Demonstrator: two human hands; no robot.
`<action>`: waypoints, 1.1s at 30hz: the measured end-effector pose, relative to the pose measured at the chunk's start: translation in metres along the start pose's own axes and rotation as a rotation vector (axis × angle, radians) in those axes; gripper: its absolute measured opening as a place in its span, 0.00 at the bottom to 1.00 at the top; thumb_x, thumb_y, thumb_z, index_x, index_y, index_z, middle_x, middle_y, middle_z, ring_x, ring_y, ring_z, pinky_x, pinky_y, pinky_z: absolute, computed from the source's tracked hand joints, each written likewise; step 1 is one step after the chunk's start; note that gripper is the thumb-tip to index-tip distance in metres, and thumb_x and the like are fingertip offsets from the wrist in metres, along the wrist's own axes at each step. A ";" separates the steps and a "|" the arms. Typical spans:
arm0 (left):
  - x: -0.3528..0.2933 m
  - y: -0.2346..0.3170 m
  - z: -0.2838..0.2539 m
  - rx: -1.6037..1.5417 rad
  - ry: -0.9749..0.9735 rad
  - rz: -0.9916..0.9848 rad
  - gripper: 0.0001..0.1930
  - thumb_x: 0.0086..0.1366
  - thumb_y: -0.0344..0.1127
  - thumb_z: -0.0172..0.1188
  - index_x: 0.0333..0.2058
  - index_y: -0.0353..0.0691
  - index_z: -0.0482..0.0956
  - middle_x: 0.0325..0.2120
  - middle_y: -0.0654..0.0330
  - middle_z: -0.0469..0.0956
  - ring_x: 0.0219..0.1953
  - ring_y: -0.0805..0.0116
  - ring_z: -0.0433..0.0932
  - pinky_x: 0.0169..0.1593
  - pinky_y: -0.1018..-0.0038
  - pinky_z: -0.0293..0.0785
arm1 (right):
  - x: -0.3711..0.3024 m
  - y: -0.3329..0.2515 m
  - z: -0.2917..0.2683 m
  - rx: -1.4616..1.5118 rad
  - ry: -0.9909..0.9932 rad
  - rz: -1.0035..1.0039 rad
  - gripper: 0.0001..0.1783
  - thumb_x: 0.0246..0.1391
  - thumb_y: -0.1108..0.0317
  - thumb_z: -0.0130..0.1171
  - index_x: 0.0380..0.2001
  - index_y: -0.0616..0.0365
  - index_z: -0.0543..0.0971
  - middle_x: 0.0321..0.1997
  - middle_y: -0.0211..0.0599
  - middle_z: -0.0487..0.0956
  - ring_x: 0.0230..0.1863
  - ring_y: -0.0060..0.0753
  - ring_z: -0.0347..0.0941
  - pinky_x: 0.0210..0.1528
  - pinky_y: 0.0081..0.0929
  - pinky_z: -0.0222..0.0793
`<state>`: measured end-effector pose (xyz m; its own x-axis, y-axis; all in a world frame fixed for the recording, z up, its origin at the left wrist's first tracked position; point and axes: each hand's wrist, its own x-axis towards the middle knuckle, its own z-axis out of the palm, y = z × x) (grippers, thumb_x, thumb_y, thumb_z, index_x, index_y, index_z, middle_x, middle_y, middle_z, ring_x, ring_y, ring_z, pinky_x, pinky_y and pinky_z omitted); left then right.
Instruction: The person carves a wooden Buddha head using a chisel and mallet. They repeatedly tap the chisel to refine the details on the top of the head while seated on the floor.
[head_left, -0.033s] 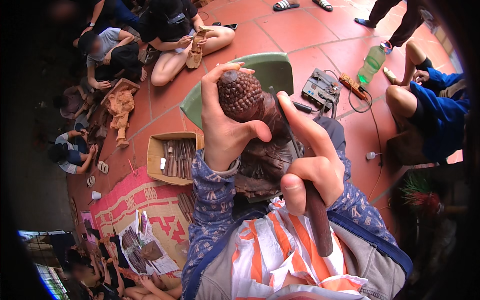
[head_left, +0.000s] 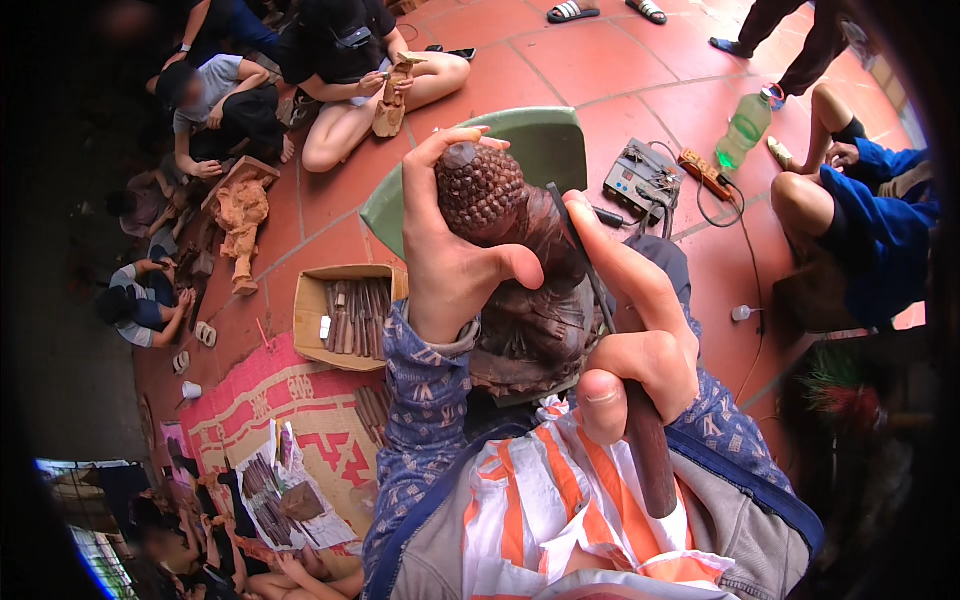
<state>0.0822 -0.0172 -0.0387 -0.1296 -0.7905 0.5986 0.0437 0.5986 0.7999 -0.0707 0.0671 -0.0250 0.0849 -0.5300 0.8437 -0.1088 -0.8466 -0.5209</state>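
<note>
A dark brown carved wooden statue [head_left: 550,315] of a seated figure, its head covered in round knobs, leans in front of me. My left hand [head_left: 448,240] grips it by the head, with the fingers over the far side and the thumb stretched across the neck. In my right hand [head_left: 645,335] is a long, narrow dark file with a round wooden handle [head_left: 652,455]. The handle lies within the curled fingers, and my index finger stretches along the blade. The blade lies along the statue's right side; whether it touches the wood I cannot tell.
Behind the statue stands a green plastic chair [head_left: 540,150]. A box [head_left: 312,345] of wood-handled tools sits left, near a patterned mat [head_left: 270,385]. To the right are a control box [head_left: 640,180], an orange power strip [head_left: 705,172] and a green bottle [head_left: 745,130]. Several people sit around.
My right hand has slid slightly down and to the right, drawing the file with it. The left hand and the statue stay as they were.
</note>
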 end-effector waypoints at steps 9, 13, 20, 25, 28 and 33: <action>-0.001 0.007 0.004 -0.045 0.046 -0.055 0.55 0.28 0.61 0.74 0.54 0.37 0.61 0.46 0.57 0.71 0.48 0.70 0.72 0.52 0.73 0.70 | 0.005 0.005 -0.005 -0.085 -0.140 0.064 0.08 0.50 0.71 0.55 0.24 0.64 0.71 0.54 0.77 0.68 0.57 0.68 0.69 0.61 0.50 0.61; -0.001 0.003 0.003 -0.059 0.033 -0.030 0.55 0.29 0.60 0.75 0.55 0.37 0.61 0.47 0.57 0.71 0.48 0.70 0.72 0.52 0.74 0.71 | 0.007 0.008 -0.002 -0.127 -0.126 0.020 0.08 0.43 0.73 0.59 0.20 0.64 0.71 0.51 0.75 0.71 0.55 0.66 0.71 0.61 0.50 0.62; -0.002 0.002 0.003 -0.072 0.043 -0.014 0.55 0.30 0.60 0.74 0.55 0.37 0.60 0.47 0.56 0.70 0.48 0.70 0.72 0.51 0.74 0.71 | 0.012 0.004 -0.002 -0.191 -0.153 -0.008 0.09 0.39 0.74 0.60 0.17 0.63 0.70 0.50 0.73 0.72 0.52 0.66 0.73 0.59 0.51 0.65; -0.003 0.006 0.006 -0.077 0.057 -0.035 0.55 0.31 0.61 0.74 0.55 0.37 0.59 0.47 0.57 0.70 0.46 0.70 0.72 0.50 0.74 0.71 | 0.012 0.007 0.002 -0.172 -0.105 -0.034 0.08 0.41 0.75 0.60 0.17 0.63 0.70 0.51 0.74 0.72 0.49 0.65 0.75 0.55 0.47 0.69; -0.003 0.009 0.006 -0.092 0.051 -0.072 0.55 0.31 0.62 0.73 0.55 0.38 0.59 0.47 0.57 0.70 0.46 0.71 0.73 0.50 0.74 0.72 | 0.008 0.009 0.010 -0.168 -0.048 -0.032 0.10 0.43 0.73 0.61 0.18 0.63 0.70 0.51 0.75 0.71 0.49 0.65 0.75 0.54 0.44 0.70; 0.000 0.013 0.008 -0.068 0.050 -0.084 0.57 0.28 0.65 0.70 0.55 0.38 0.59 0.48 0.56 0.71 0.47 0.70 0.73 0.51 0.74 0.72 | 0.007 0.002 0.012 -0.037 0.002 0.064 0.16 0.43 0.66 0.70 0.20 0.64 0.73 0.48 0.72 0.73 0.48 0.65 0.75 0.56 0.45 0.69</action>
<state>0.0751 -0.0084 -0.0288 -0.0858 -0.8440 0.5295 0.1021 0.5212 0.8473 -0.0588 0.0609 -0.0215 0.0744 -0.5828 0.8092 -0.1503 -0.8087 -0.5686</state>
